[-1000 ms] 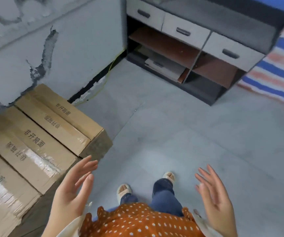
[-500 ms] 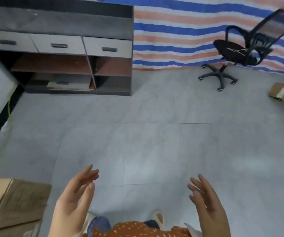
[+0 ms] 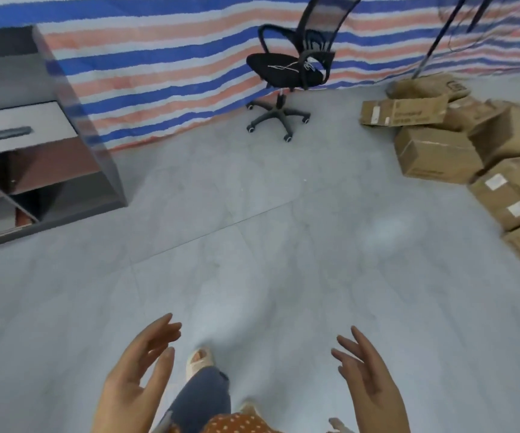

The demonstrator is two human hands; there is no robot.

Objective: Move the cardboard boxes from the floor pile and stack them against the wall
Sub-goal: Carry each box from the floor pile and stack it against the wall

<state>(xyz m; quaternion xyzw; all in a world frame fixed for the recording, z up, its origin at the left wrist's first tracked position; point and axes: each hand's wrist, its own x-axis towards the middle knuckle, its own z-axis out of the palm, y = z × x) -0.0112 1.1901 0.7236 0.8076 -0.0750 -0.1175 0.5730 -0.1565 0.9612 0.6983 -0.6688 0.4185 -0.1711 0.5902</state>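
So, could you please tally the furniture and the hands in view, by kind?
Chair: 1
Cabinet: 1
Hands: 2 (left hand, right hand)
Total: 4

Box pile (image 3: 471,151) runs off the right edge; its extent cannot be told. Print and labels on the boxes too blurred to read. Cabinet (image 3: 33,135) cut by the left edge; only one drawer shows, shelf contents dim. Chair (image 3: 290,67) back cut at the top edge. Pole (image 3: 430,45) behind the boxes leaves the top edge; its foot is hidden by cardboard. Left hand (image 3: 133,385) and right hand (image 3: 368,385) cut off at the wrists by the bottom edge. One foot (image 3: 199,359) shows; the other is hidden.
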